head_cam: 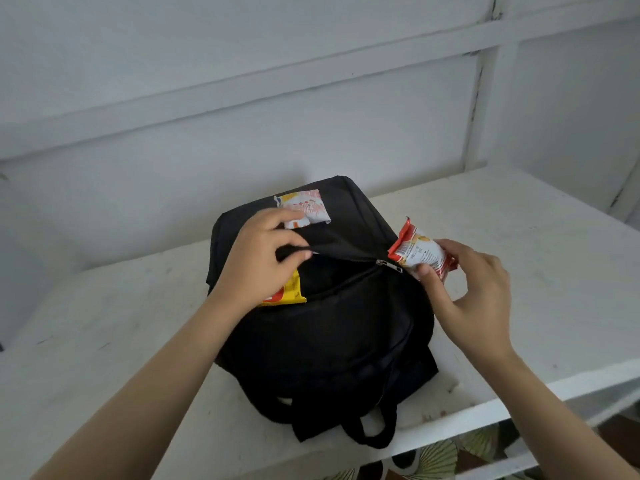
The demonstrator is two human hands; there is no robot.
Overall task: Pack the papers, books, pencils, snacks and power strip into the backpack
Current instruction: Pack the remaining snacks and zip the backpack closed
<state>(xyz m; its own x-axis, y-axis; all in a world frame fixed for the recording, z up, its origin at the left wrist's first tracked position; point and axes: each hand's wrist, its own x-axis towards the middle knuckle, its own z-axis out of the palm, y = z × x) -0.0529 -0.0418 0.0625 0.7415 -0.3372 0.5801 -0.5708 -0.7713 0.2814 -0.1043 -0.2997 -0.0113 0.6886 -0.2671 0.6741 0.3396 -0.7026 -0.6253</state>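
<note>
left hand (258, 258) hides most of a yellow snack (289, 292) and pinches the backpack (329, 334) flap — right hand (474, 282) pinches a red snack (420, 252); the backpack's long axis runs away, straps nearest.

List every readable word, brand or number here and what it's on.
Nothing legible.
Print on the red-and-white snack packet in the right hand: blurred.
Print on the white-and-red packet on the backpack: blurred.
Red mark on the yellow packet under the left hand: mostly hidden.
</note>
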